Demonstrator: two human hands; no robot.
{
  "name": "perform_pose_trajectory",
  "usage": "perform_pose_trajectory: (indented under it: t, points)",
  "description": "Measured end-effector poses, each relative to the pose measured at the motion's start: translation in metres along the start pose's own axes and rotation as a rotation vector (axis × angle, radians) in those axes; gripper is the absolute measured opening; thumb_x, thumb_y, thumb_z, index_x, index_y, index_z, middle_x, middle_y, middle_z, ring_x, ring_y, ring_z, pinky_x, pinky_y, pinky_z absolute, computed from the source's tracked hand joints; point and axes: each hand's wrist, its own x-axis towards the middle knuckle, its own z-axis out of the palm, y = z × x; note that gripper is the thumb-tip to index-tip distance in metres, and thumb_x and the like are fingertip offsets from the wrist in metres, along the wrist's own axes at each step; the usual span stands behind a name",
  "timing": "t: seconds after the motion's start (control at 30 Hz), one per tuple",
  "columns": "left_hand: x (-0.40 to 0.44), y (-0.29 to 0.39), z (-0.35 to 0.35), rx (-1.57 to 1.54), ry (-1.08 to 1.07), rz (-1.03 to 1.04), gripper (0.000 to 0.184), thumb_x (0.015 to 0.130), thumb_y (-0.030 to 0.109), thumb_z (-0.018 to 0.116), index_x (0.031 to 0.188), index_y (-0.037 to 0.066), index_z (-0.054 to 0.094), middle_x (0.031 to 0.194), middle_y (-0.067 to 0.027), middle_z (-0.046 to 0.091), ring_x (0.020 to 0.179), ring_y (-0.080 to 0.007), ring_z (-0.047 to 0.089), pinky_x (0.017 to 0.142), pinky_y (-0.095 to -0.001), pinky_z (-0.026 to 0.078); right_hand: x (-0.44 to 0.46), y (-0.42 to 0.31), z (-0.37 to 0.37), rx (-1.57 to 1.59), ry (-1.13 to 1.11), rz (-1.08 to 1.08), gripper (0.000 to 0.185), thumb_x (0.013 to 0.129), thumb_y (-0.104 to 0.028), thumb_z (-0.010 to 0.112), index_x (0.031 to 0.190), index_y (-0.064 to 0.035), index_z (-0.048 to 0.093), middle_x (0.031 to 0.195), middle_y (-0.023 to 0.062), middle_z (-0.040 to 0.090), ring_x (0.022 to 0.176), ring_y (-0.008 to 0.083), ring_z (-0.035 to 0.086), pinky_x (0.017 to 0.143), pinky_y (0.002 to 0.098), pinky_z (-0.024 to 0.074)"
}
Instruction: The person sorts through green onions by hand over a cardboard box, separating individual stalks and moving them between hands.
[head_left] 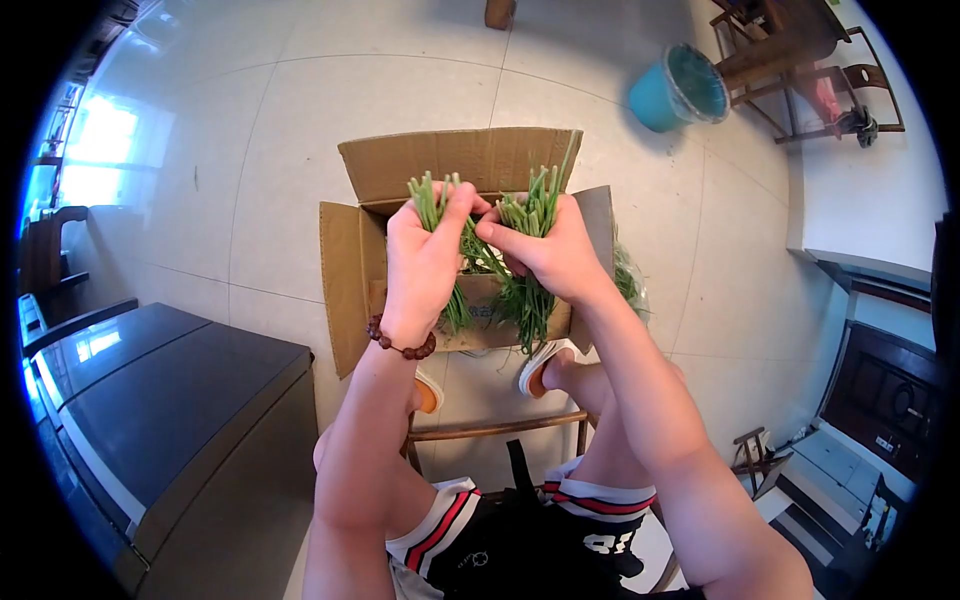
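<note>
Above an open cardboard box, both of my hands grip bunches of thin green stems. My left hand is closed round one bunch of stems, whose cut ends point up and whose leafy part hangs below the palm. A fuller bunch is wrapped in my right hand, with feathery greens drooping over the box's near side. The fingertips of the two hands come close together between the bunches; whether they touch is hard to tell. More greens show inside the box, partly hidden by my hands.
A clear plastic bag with greens lies right of the box. Farther right stands a blue bin with a liner, near wooden furniture. A dark glossy cabinet is at the left. My slippered feet rest just before the box.
</note>
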Motion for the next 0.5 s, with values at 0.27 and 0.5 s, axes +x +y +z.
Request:
perform_pose_trajectory:
  t: [0.27, 0.5]
  points:
    - [0.015, -0.003, -0.03, 0.205, 0.298, 0.267, 0.043, 0.107, 0.035, 0.053, 0.075, 0.007, 0.051, 0.062, 0.0064, 0.042, 0.057, -0.0033, 0.037, 0.051, -0.0264, 0.029, -0.002, -0.012, -0.009, 0.25, 0.03, 0.145, 0.019, 0.088, -0.016, 0.077, 0.089, -0.0018, 0.064, 0.062, -0.0012, 0.051, 0.048, 0.0093, 0.047, 0.047, 0.0271, 0.0388]
    - [0.009, -0.001, -0.02, 0.202, 0.128, 0.268, 0.039, 0.107, 0.034, 0.053, 0.079, 0.007, 0.052, 0.059, 0.0057, 0.043, 0.054, -0.0039, 0.041, 0.049, -0.0266, 0.033, -0.005, -0.013, -0.013, 0.335, -0.074, 0.183, 0.022, 0.088, -0.017, 0.077, 0.087, -0.0037, 0.058, 0.06, -0.0021, 0.044, 0.047, 0.0098, 0.044, 0.048, 0.0292, 0.0383]
